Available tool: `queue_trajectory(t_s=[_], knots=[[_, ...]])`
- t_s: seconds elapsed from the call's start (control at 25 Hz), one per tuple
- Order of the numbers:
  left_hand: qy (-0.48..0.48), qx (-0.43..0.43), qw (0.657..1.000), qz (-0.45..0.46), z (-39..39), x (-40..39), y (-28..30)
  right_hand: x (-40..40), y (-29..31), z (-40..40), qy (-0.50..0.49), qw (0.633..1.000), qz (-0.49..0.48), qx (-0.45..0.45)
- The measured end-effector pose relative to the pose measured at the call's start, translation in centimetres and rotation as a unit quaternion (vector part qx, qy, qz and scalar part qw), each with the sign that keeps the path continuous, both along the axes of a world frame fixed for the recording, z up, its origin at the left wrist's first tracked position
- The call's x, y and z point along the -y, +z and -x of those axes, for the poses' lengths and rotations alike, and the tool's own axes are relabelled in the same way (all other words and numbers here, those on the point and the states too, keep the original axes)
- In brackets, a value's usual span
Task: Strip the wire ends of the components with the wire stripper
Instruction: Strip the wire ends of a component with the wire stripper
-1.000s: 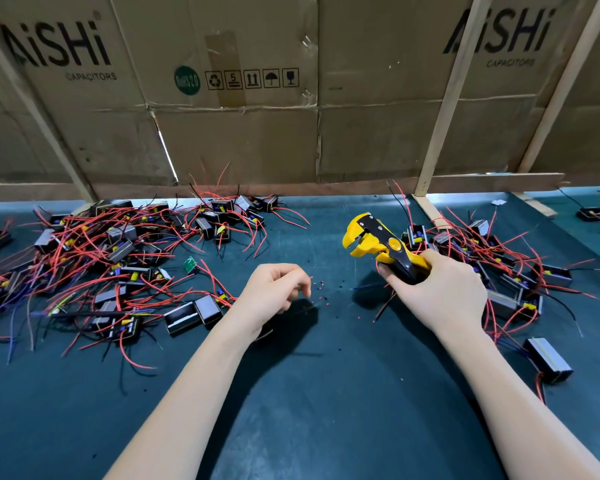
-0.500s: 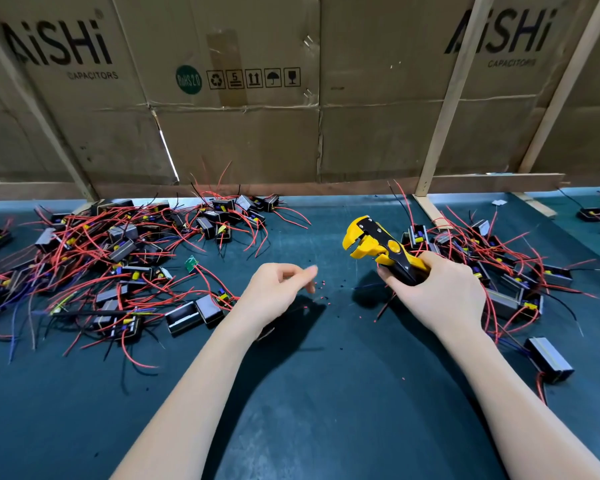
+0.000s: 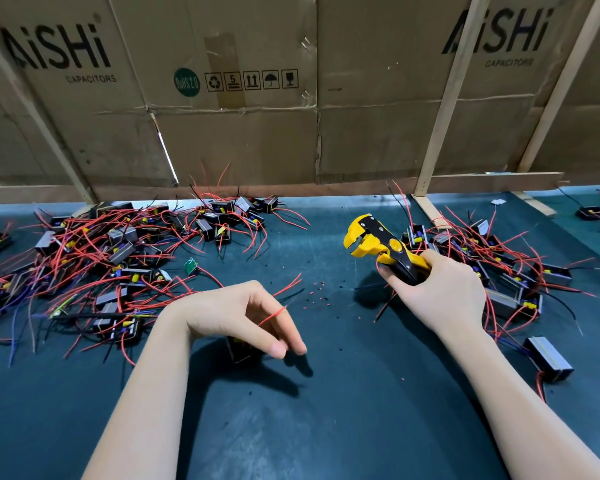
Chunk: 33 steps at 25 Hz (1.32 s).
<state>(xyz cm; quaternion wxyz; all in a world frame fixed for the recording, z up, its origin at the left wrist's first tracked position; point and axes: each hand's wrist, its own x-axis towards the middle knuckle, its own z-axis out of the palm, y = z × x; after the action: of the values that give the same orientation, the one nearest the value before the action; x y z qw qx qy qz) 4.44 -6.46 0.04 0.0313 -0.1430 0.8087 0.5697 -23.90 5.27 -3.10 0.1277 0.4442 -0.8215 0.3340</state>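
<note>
My left hand (image 3: pixel 236 313) hovers over the dark mat (image 3: pixel 326 427) and holds a small black component (image 3: pixel 239 349) beneath its fingers. That component's red wire (image 3: pixel 286 287) runs up between the fingers and points to the far right. My right hand (image 3: pixel 440 292) grips the handles of the yellow-and-black wire stripper (image 3: pixel 374 242), whose jaws point up and left, apart from the wire. A big pile of components with red wires (image 3: pixel 118 258) lies at the left. A second pile (image 3: pixel 499 258) lies behind my right hand.
Small red and black insulation scraps (image 3: pixel 317 296) dot the mat between my hands. One component (image 3: pixel 548 358) lies alone by my right forearm. A cardboard wall (image 3: pixel 257 133) with wooden posts (image 3: pixel 440 133) closes the far edge.
My left hand pulled back toward me and to the left, and now holds a component with a red wire through its fingers. The right hand and stripper barely moved.
</note>
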Motion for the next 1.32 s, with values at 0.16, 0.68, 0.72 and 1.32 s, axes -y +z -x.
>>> queue_trajectory(t_s=[0.16, 0.68, 0.72, 1.32], knots=[[-0.047, -0.003, 0.999, 0.023, 0.0, 0.1, -0.2, 0.0, -0.1, 0.1, 0.001, 1.0, -0.001, -0.002], [-0.084, 0.037, 0.995, 0.032, -0.8, 0.6, -0.5, -0.3, -0.1, -0.2, 0.011, 1.0, -0.002, -0.001], [-0.065, 0.042, 0.997, 0.014, -0.7, 0.4, -0.4, -0.3, 0.0, -0.2, 0.013, 1.0, -0.001, -0.001], [0.401, -0.275, 0.787, 0.381, 4.0, -2.2, 0.0, -0.1, -0.2, 0.0, 0.005, 1.0, -0.004, 0.002]])
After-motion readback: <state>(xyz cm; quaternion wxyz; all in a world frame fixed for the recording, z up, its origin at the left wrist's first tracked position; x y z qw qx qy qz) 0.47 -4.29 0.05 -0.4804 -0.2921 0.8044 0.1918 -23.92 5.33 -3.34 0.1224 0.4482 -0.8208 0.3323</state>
